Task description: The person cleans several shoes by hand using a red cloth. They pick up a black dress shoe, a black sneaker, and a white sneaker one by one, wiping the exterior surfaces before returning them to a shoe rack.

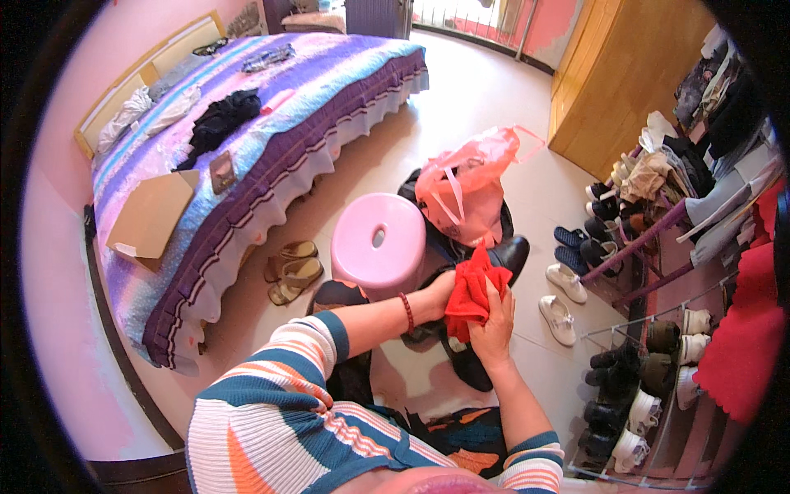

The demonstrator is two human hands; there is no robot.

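Note:
A bright red cloth (475, 296) is bunched between both hands, in front of my chest. My left hand (441, 295) grips its left side, and most of the fingers are hidden behind the fabric. On the right, my right hand (495, 324) pinches the cloth between thumb and fingers. Just beyond the cloth, a black shoe (513, 254) shows its rounded toe. A second black shoe (472, 367) lies on the floor below the hands. A pink plastic bag (466, 197), open and filled with dark things, sits behind them beside a pink plastic stool (395, 247).
A bed (321, 80) with a striped purple cover holds clothes and a cardboard piece (151, 216). Brown slippers (293, 275) lie between bed and stool. White shoes (557, 320) and blue slippers (571, 250) stand right, before a shoe rack (642, 321). A wooden cabinet (608, 92) stands behind.

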